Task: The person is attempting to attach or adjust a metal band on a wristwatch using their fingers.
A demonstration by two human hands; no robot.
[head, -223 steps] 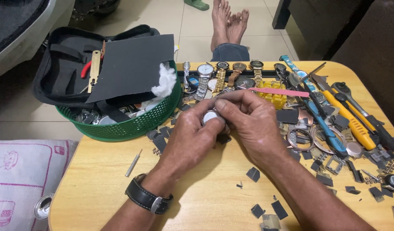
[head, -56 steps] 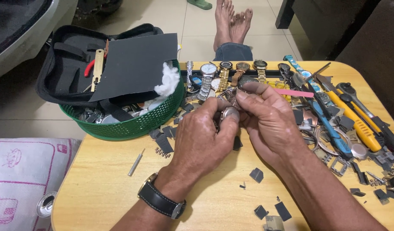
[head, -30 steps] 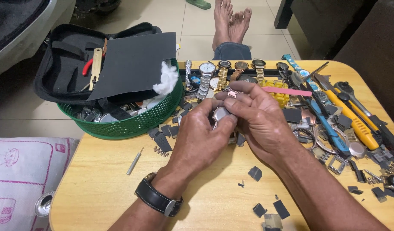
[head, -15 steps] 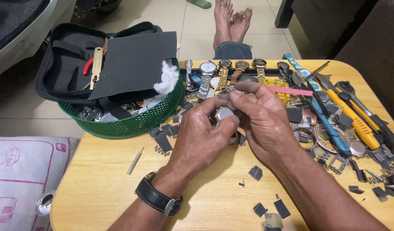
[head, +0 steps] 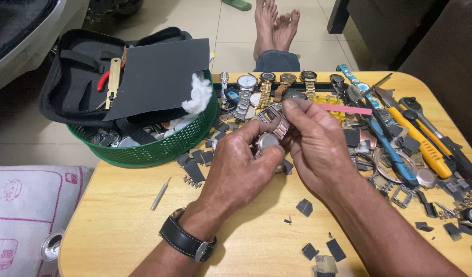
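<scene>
gleaming round steel watch, rose-gold link band, cradled by left hand

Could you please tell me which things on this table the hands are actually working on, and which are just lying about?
In hand:
- left hand and right hand, both holding the wristwatch with its metal band

Lying about:
- row of watches
- green basket
- black tool case
- yellow-handled tool
- pink strip
- small dark pieces
</scene>
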